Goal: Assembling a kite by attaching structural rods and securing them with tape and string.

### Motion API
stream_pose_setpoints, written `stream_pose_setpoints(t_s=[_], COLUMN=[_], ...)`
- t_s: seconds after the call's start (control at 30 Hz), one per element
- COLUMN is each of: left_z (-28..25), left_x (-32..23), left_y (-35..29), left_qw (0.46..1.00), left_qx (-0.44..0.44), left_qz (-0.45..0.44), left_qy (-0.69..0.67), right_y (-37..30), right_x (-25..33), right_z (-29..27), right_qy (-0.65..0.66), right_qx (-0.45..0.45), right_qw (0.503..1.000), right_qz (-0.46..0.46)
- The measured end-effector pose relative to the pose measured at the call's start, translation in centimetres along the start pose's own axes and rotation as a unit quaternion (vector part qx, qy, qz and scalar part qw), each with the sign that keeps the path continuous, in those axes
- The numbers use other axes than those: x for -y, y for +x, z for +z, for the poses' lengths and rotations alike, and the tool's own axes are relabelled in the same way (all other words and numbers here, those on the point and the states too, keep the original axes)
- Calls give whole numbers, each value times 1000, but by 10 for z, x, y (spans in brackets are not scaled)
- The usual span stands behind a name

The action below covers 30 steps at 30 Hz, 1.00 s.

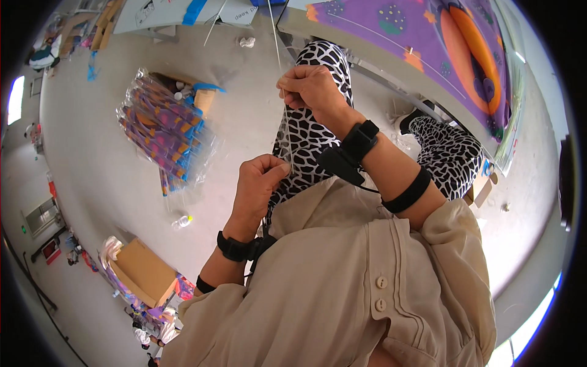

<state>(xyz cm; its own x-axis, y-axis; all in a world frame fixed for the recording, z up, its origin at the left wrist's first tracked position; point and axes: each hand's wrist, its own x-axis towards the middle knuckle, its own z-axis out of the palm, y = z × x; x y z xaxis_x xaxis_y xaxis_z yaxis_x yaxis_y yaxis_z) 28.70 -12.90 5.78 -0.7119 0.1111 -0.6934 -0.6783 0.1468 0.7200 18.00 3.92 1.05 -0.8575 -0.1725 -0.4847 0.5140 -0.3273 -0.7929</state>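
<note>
A thin white cord (274, 37) comes down from the table edge at the top and passes between my two hands. My right hand (313, 92) pinches it above my thigh, thumb and finger pressed together. Lower and to the left, my left hand (260, 180) is closed in a pinch on the same cord, close to my lap. Between the hands the cord runs nearly straight over my black-and-white patterned trouser leg (309, 137). Whether it ends at my left fingertips is hard to see.
Purple printed fabric (367, 21) with an orange padded shape (474, 46) covers the table at right. Clear-wrapped purple fabric bundles (162, 131) lie on the floor at left. An open cardboard box (143, 272), a clear bottle (182, 221) and crumpled paper (247, 42) are around me.
</note>
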Motion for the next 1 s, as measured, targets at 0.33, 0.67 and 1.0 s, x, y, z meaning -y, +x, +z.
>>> stream_pose_setpoints(t_s=[0.33, 0.67, 1.0], left_z=[-17, -27, -37], left_x=[8, 10, 16], left_y=[-2, 2, 8], left_qw=[994, 978, 976], left_qx=[41, 80, 99], left_qz=[76, 79, 78], left_qy=[-71, -177, -176], right_y=[-30, 118, 155], right_x=[-2, 70, 93], right_z=[2, -51, -41], right_qy=[-10, -286, -518], right_qx=[-96, -177, -231], right_qw=[991, 927, 823], right_qz=[-89, -166, -48])
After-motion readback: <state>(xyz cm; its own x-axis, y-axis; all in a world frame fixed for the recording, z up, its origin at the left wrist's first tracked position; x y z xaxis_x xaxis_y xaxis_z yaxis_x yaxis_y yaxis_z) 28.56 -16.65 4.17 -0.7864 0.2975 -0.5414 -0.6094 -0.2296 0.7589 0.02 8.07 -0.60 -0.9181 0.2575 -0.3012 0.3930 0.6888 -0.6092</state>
